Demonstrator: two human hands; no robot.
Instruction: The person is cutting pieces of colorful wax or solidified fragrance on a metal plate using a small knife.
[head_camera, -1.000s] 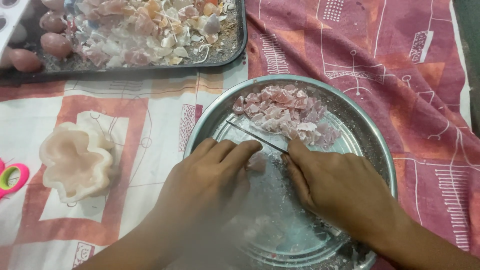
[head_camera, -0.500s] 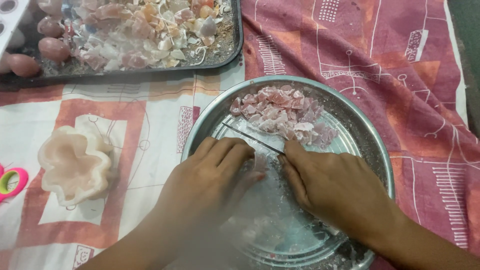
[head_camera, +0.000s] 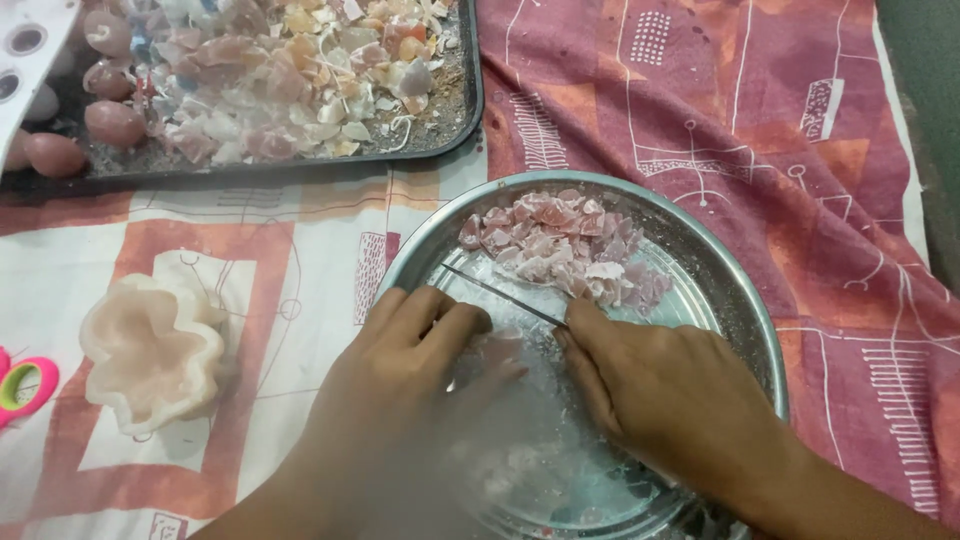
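A round metal plate (head_camera: 735, 300) lies on a patterned cloth. A heap of small pink chopped pieces (head_camera: 565, 248) fills its far half. My right hand (head_camera: 665, 395) grips a thin knife (head_camera: 497, 291), whose blade runs up-left across the plate, just in front of the heap. My left hand (head_camera: 405, 385) rests fingers-down on the plate's left side, pressing a pale pink lump (head_camera: 497, 350) beside the blade. White crumbs and dust cover the plate's middle.
A dark tray (head_camera: 465, 120) with pink and white broken bits and several pink egg-shaped pieces stands at the top left. A pale flower-shaped mould (head_camera: 150, 340) lies left of the plate. Pink-handled scissors (head_camera: 22, 380) peek in at the left edge.
The view shifted slightly, so everything sits a bit lower. My left fingers curled in over the pink lump, and the knife stayed close to the heap.
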